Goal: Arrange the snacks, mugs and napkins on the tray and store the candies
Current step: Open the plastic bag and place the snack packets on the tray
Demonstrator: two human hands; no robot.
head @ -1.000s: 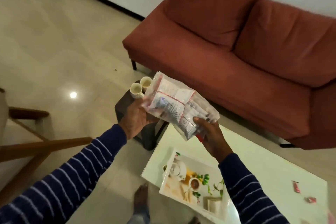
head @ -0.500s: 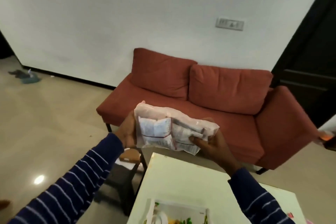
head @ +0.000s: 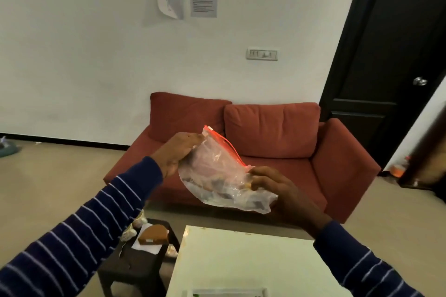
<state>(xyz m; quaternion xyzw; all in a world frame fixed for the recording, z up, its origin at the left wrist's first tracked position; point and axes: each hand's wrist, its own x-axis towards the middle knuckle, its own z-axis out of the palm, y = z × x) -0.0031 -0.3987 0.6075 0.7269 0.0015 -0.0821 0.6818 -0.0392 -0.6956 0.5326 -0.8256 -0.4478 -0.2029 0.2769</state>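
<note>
A clear zip bag [head: 218, 176] with a red seal strip and packets inside is held up in front of me, over the sofa. My left hand [head: 175, 154] grips its upper left corner by the seal. My right hand [head: 272, 185] pinches the right end of the seal. The white table [head: 241, 260] lies below, and the far rim of the printed tray [head: 226, 292] shows at the bottom edge. On a dark side stool [head: 135, 270] at lower left lie white napkins [head: 147, 247] under a brown wedge-shaped holder [head: 154, 235], with pale mugs [head: 138, 220] partly hidden by my left sleeve.
A red two-seat sofa [head: 265, 137] stands against the white wall behind the table. A dark door [head: 386, 55] is at the right, with an orange bottle [head: 398, 167] on the floor beside it. Bare beige floor lies to the left.
My view has tilted up from the table to the wall. The bag has turned so its red seal faces up, and my hands have shifted to the two ends of the seal.
</note>
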